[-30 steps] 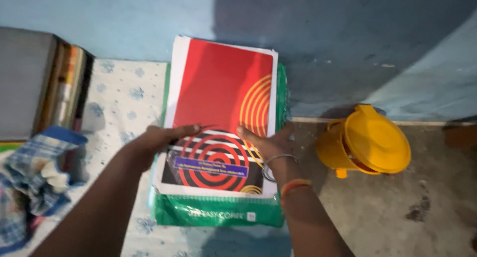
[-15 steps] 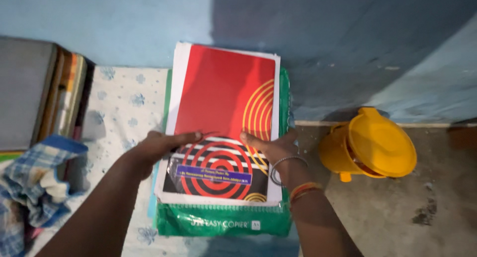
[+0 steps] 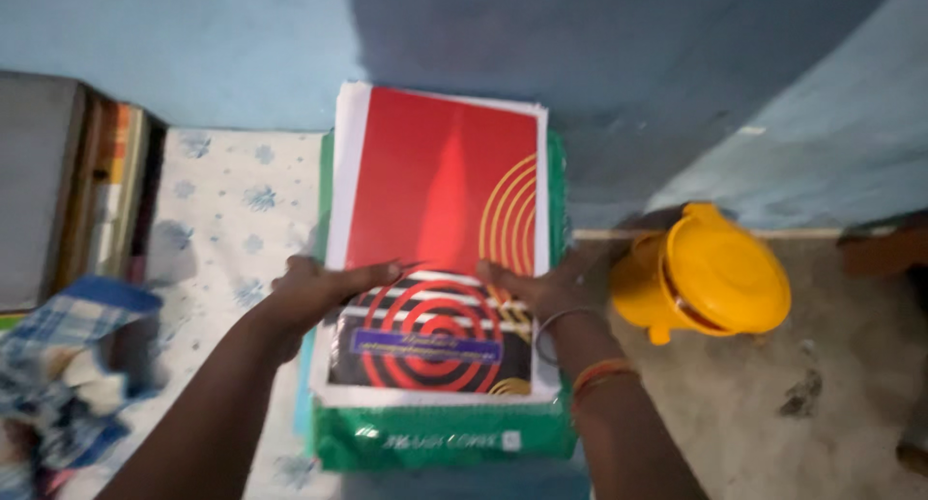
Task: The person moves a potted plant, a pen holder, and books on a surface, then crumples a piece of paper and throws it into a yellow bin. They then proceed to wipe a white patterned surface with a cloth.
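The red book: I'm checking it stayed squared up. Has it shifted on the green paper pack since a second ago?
No. The red book still sits squared on the green paper pack, both hands at its edges; only the camera shifted.

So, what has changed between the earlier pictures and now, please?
Very little. Both hands stay flat on the red booklet: the left hand on its left edge, the right hand on its right. Nothing was grasped or released. The booklet still lies on the green paper pack, and the yellow lidded container stays beside it. Only the view shifted slightly.
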